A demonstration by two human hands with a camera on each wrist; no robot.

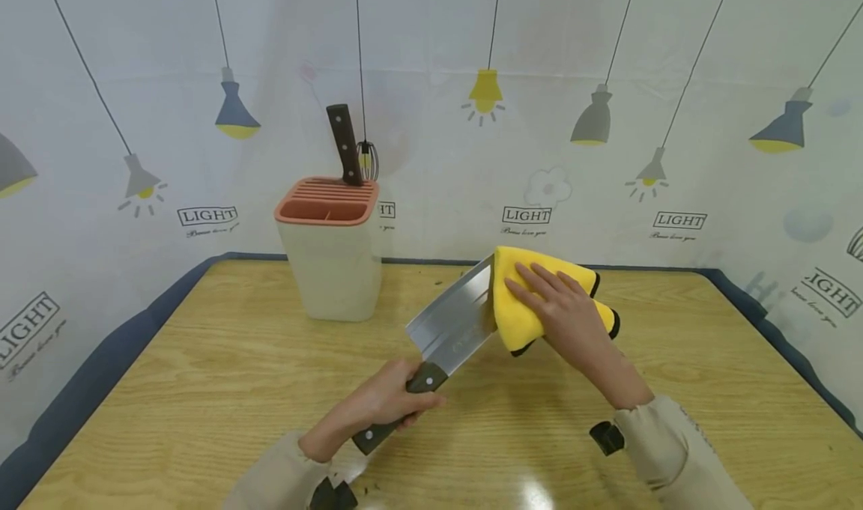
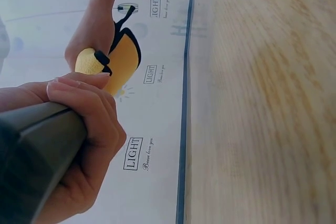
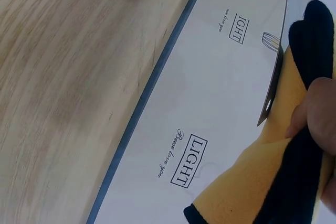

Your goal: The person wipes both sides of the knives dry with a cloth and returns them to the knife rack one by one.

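Observation:
My left hand [image 1: 392, 394] grips the dark riveted handle [image 1: 428, 377] of a cleaver, fingers curled round it. The cleaver's broad steel blade [image 1: 453, 323] slants up to the right above the table. Over the blade's far end lies a folded yellow cloth [image 1: 514, 321] with black edging. My right hand [image 1: 562, 311] holds this cloth against the blade, fingers on top. In the right wrist view the thumb [image 3: 321, 114] presses the cloth from the other side. The cloth hides the blade's tip. The left wrist view shows the left fingers [image 2: 97, 111] wrapped round the handle.
A pale knife block [image 1: 330, 270] with an orange slotted top stands at the back left of the wooden table [image 1: 202, 390]. Another dark-handled knife [image 1: 345, 144] stands in it. A printed curtain [image 1: 431, 120] hangs behind the table and at its sides.

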